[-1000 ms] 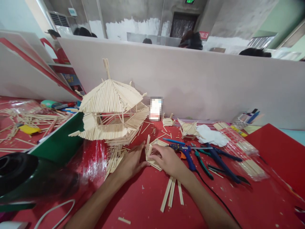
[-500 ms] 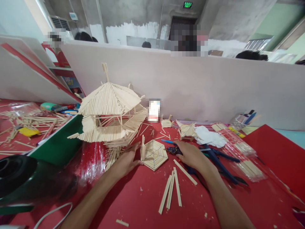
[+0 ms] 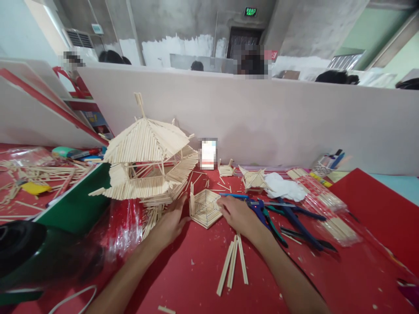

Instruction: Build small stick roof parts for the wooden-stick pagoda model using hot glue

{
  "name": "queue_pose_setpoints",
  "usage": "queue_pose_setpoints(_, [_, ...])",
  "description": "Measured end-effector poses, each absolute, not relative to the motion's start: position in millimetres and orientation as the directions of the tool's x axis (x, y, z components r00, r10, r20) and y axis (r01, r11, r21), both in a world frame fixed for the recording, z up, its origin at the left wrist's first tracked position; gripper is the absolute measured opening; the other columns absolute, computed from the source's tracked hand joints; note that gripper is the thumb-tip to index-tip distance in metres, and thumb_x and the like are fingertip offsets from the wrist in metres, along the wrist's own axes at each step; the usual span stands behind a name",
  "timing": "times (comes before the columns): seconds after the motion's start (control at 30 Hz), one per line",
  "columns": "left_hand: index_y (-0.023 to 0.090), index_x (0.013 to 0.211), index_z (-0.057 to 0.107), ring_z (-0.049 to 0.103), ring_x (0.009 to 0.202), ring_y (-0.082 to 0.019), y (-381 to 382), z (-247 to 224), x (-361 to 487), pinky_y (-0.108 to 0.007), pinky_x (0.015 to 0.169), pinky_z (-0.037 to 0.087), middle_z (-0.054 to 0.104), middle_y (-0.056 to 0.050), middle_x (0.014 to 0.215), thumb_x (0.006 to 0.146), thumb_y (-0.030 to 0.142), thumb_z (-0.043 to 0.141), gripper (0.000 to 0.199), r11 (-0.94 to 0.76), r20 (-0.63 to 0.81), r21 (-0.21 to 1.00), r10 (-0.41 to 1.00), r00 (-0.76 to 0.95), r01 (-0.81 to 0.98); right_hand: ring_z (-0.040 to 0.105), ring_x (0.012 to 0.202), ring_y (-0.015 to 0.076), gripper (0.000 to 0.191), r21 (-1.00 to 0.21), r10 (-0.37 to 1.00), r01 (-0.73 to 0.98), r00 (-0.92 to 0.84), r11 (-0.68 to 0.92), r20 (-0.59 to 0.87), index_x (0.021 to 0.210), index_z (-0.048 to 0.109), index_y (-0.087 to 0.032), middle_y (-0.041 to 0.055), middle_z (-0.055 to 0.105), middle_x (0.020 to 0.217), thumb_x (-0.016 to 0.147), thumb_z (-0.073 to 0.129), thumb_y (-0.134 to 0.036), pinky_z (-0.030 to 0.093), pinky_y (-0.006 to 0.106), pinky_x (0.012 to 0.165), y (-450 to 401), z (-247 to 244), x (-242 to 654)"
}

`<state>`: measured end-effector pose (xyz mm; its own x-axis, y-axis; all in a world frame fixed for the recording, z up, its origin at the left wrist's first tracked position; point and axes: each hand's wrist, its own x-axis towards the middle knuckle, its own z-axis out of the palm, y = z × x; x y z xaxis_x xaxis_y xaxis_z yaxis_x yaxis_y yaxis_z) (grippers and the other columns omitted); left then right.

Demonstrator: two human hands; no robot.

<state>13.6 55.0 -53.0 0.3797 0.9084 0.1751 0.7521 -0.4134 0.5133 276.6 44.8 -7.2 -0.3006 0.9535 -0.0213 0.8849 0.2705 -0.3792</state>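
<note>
A hexagonal panel of pale wooden sticks, laid in rings like a web, lies on the red table with short sticks upright at its left edge. My left hand is at that left edge, thumb and fingers closed about the side. On the opposite edge, my right hand has its fingertips pressed to the rim. A blue pen lies just behind the right hand. The blue glue gun rests to its right, not held. Parts of both hands' fingers are hidden.
A large stick pavilion stands at the back left. Several loose sticks lie in front. Pliers, a white tissue and bagged sticks are at right. A dark green bottle-like object is at near left.
My right hand has left the glue gun and moved left to the panel's right edge. My left hand stays by the left edge. The whole view has shifted slightly.
</note>
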Motion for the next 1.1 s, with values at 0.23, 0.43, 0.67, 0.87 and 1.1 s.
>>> queue_pose_setpoints(0.23, [0.019,0.146,0.037,0.057,0.126,-0.030,55,-43,16,-0.047,0.107,0.044,0.063,-0.014,0.132,0.090,0.029,0.058,0.061,-0.395,0.154,0.516,0.916,0.371,0.760,0.064,0.091,0.0224,0.018,-0.381,0.988,0.922,-0.115,0.069,-0.100,0.109,0.055,-0.015,0.0085,0.067,0.094,0.095,0.051,-0.024,0.035,0.027,0.071,48,-10,260])
queue_pose_setpoints(0.43, [0.021,0.147,0.036,0.061,0.120,-0.028,55,-43,20,-0.048,0.104,0.046,0.067,-0.012,0.128,0.087,0.019,0.053,0.062,-0.306,0.095,0.663,0.940,0.328,0.684,0.066,0.094,0.0258,0.038,-0.414,0.987,0.910,-0.050,-0.019,-0.154,0.129,0.045,-0.008,0.0143,0.070,0.098,0.095,0.050,-0.022,0.037,0.029,0.073,54,-12,264])
queue_pose_setpoints(0.67, [0.017,0.144,0.039,0.054,0.130,-0.024,52,-38,30,-0.048,0.112,0.040,0.060,-0.014,0.138,0.088,0.011,0.041,0.056,-0.282,0.121,0.807,0.939,0.322,0.519,0.065,0.079,0.0196,0.041,-0.567,0.988,0.823,-0.114,0.034,-0.107,0.126,0.056,-0.012,0.0054,0.070,0.083,0.086,0.050,-0.016,0.038,0.026,0.068,53,-19,274])
queue_pose_setpoints(0.87, [0.017,0.149,0.033,0.047,0.137,-0.022,47,-26,34,-0.046,0.115,0.037,0.055,-0.013,0.143,0.093,0.017,0.039,0.057,-0.336,0.195,0.857,0.914,0.356,0.391,0.062,0.064,0.0169,0.043,-0.675,0.994,0.736,-0.024,-0.052,-0.103,0.125,0.057,-0.011,-0.0006,0.064,0.066,0.083,0.047,-0.016,0.041,0.025,0.064,46,1,305])
queue_pose_setpoints(1.1, [0.025,0.147,0.044,0.029,0.147,-0.026,23,-34,58,-0.049,0.119,0.028,0.039,-0.008,0.156,0.100,0.044,0.040,0.050,-0.660,0.163,0.501,0.707,0.688,0.560,0.059,0.052,0.0143,0.043,-0.762,0.995,0.641,0.029,-0.093,-0.096,0.125,0.053,-0.012,-0.0030,0.057,0.066,0.084,0.041,-0.018,0.044,0.025,0.055,30,6,344])
